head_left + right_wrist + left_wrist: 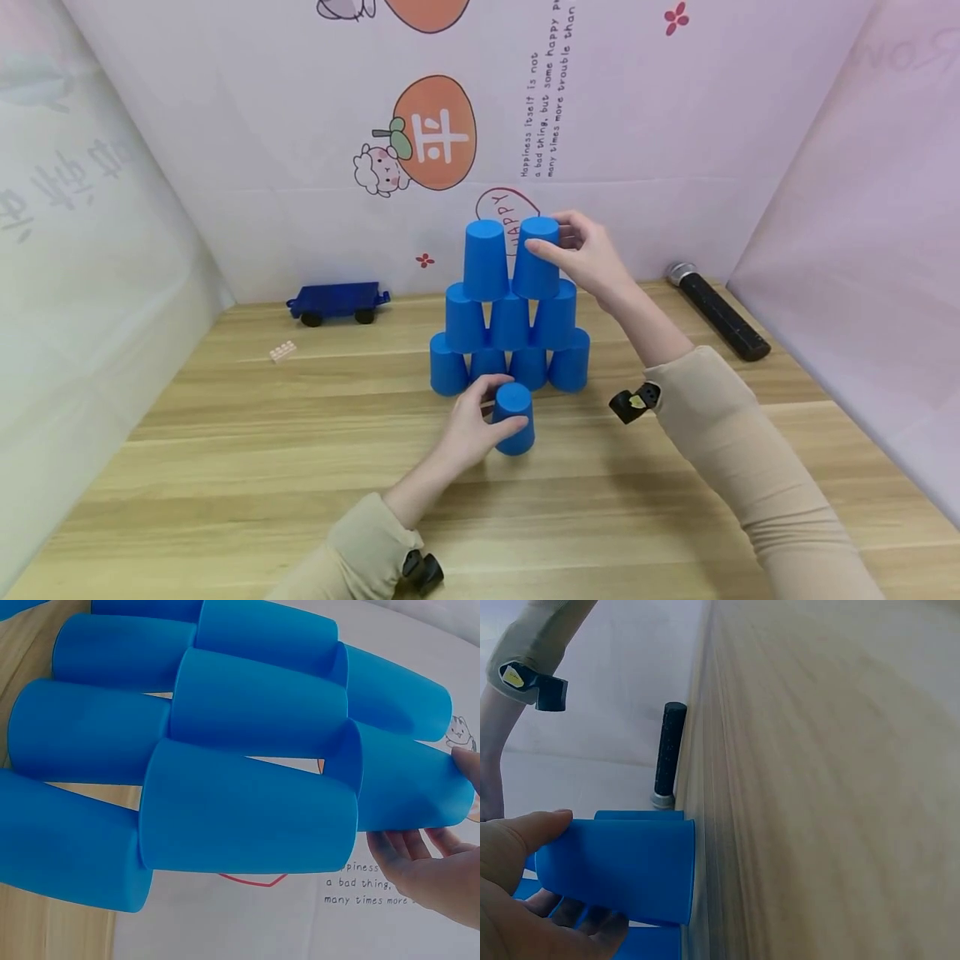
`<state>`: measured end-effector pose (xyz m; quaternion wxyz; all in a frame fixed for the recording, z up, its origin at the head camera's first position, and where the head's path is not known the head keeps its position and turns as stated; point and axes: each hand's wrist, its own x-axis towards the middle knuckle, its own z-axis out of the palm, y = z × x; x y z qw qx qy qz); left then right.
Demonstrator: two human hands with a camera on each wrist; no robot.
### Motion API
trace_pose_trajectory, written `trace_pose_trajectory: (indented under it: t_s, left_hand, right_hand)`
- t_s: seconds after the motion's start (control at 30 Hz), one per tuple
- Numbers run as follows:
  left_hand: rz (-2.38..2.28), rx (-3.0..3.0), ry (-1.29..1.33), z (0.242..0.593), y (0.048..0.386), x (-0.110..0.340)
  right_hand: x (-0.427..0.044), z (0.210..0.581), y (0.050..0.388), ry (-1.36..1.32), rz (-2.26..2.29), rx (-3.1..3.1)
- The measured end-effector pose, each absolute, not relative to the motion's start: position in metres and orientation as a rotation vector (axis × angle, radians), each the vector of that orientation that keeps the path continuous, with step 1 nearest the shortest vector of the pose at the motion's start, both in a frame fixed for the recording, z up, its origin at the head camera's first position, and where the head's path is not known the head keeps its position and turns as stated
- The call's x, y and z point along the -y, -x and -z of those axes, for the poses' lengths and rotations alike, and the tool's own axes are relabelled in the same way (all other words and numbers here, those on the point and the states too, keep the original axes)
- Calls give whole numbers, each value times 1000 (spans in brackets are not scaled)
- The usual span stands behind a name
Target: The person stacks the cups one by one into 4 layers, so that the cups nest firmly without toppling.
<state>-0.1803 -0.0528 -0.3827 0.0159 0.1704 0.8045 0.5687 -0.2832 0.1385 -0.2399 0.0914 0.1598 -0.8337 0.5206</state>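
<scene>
Blue cups, all upside down, form a stacked pyramid (pixel 510 321) on the wooden table: a bottom row of several, a middle row of three, and two on top. My right hand (pixel 592 257) grips the top right cup (pixel 536 273), thumb on the near side and fingers behind; the right wrist view shows this cup (pixel 409 780) resting on the row below. In front of the pyramid, my left hand (pixel 467 432) holds a single upside-down cup (pixel 514 435) between thumb and fingers. Its rim (pixel 691 877) is at the tabletop in the left wrist view.
At the back left stands a dark blue toy wagon (pixel 337 300), with a small pale toy brick (pixel 282 352) in front of it. A black microphone (pixel 720 312) lies at the back right. Printed white cloth (pixel 300 167) walls the table's back and sides.
</scene>
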Motion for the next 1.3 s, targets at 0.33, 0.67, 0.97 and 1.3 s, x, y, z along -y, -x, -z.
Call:
trace_pose_trajectory:
  t_s: [0.33,0.67,0.97,1.3]
  left_hand:
    - [-1777,-2488,-541,383,183,52]
    - [-1765,-2490,-517,385,183,54]
    - [-1813,-2460,-535,377,176,62]
    - [-1859,-2494,-456,362,178,82]
  right_hand:
    - [-140,238,281,-457,-1570,2487]
    - [-144,243,281,-439,-1526,2566]
    - [-166,256,280,-451,-1557,2662]
    - [-199,288,276,-498,-1713,2745]
